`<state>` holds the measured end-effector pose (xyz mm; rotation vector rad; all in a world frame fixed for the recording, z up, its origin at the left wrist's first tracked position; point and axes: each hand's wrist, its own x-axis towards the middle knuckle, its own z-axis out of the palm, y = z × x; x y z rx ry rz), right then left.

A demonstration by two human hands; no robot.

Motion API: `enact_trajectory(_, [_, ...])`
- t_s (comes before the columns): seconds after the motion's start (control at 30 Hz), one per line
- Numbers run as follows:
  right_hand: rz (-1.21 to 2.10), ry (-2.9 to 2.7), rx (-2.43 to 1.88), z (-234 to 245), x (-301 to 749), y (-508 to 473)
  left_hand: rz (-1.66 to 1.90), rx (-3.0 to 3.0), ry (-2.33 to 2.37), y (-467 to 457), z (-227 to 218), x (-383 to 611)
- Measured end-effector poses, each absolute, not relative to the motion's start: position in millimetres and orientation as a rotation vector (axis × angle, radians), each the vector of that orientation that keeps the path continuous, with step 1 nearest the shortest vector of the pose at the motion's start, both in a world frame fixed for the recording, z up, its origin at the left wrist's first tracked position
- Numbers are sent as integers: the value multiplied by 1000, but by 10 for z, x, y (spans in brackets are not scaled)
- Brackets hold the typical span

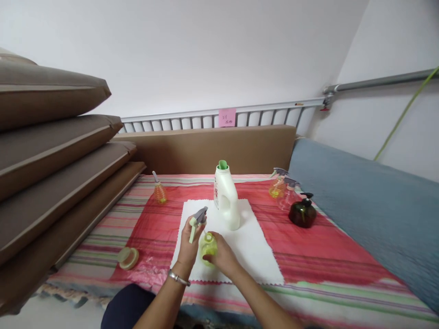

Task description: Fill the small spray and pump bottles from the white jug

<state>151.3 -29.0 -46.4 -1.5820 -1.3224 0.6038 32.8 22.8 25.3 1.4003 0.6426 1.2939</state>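
My left hand (187, 244) is closed around a spray nozzle head (199, 218) in grey and pale green, held just above and left of a small bottle. That yellow-green spray bottle (209, 247) has its neck uncovered, and my right hand (222, 256) grips it from the right side. It is over a white cloth (252, 256). Behind the bottle stands a large white jug with a handle (229, 201), a green piece (222, 164) in its mouth. Whether the nozzle's tube touches the bottle neck is hard to make out.
A yellow bottle (159, 192) with a grey top stands at the back left. To the right are two clear spray bottles (286, 198) and a dark pump bottle (303, 214). A round pale-green lid (128, 258) lies front left. Stacked brown cushions (65, 183) border the left.
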Motion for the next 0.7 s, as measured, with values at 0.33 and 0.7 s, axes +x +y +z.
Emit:
enact_trajectory(0.33, [633, -1323, -1571, -365, 1489, -322, 1161, 1675, 609, 80, 72, 349])
enact_trajectory(0.7, [621, -1269, -1591, -52, 1746, -485, 1195, 1635, 635, 13, 33, 354])
